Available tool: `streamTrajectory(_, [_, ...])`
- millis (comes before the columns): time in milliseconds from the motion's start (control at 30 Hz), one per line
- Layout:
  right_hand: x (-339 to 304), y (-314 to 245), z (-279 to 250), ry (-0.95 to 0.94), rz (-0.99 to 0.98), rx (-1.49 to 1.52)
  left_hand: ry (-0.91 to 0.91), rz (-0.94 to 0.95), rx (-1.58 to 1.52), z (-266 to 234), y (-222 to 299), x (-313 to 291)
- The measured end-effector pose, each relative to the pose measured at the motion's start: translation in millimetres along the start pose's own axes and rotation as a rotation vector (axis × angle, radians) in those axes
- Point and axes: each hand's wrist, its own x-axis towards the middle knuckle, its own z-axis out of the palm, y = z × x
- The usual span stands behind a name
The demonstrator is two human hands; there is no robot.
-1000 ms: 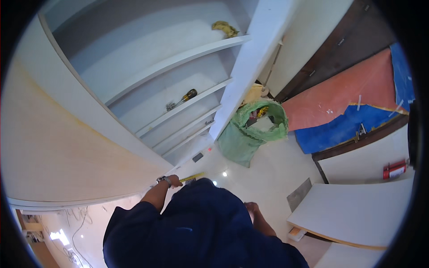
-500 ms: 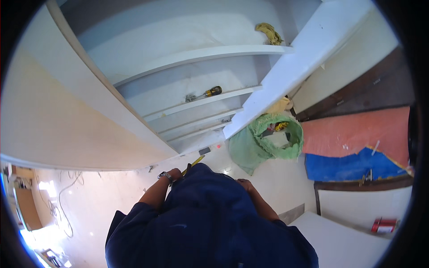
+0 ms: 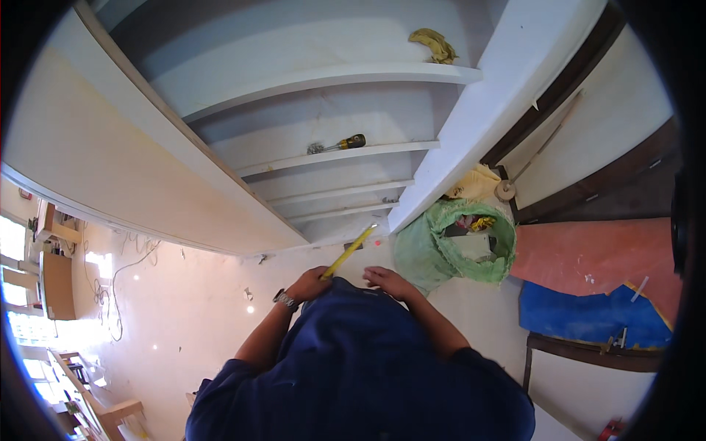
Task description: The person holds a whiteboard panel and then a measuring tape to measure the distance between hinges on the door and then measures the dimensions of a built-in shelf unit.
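Observation:
My left hand [image 3: 312,284], a watch on its wrist, is closed around a tape measure whose case is mostly hidden by the fingers. The yellow tape blade [image 3: 348,252] sticks out away from me, toward the foot of the white shelf unit [image 3: 316,173]. A little to the right, my right hand [image 3: 387,281] hangs in front of my body with nothing seen in it, its fingers loosely bent and apart. On one shelf lies a screwdriver [image 3: 351,142] with a black and yellow handle, next to a small heap of metal bits [image 3: 315,148].
An open green sack [image 3: 426,253] with odds and ends in it stands right of the shelves. A crumpled yellowish cloth [image 3: 435,45] lies on a higher shelf. Red sheeting [image 3: 588,253] and blue sheeting [image 3: 581,312] are at the right. Cables [image 3: 114,294] trail over the floor at the left.
Both hands have come forward and into fuller view. More of the yellow blade shows beyond my left hand. The view has shifted a little.

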Motion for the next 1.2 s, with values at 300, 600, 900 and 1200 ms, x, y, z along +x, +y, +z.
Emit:
streamTrajectory(300, [17, 3, -3, 0.145, -0.106, 0.589, 0.034, 0.045, -0.262, 68, 19, 5])
streamTrajectory(600, [-38, 113, -65, 0.534, 0.006, 0.761, -0.205, -0.352, 0.703, 113, -155, -39])
streamTrajectory(900, [-78, 155, -75, 0.692, 0.126, 0.919, -0.187, -0.354, 0.733, 101, -149, -36])
streamTrajectory(1200, [-53, 139, -64, 0.572, 0.128, 0.783, -0.2, -0.368, 0.765, 96, -149, -39])
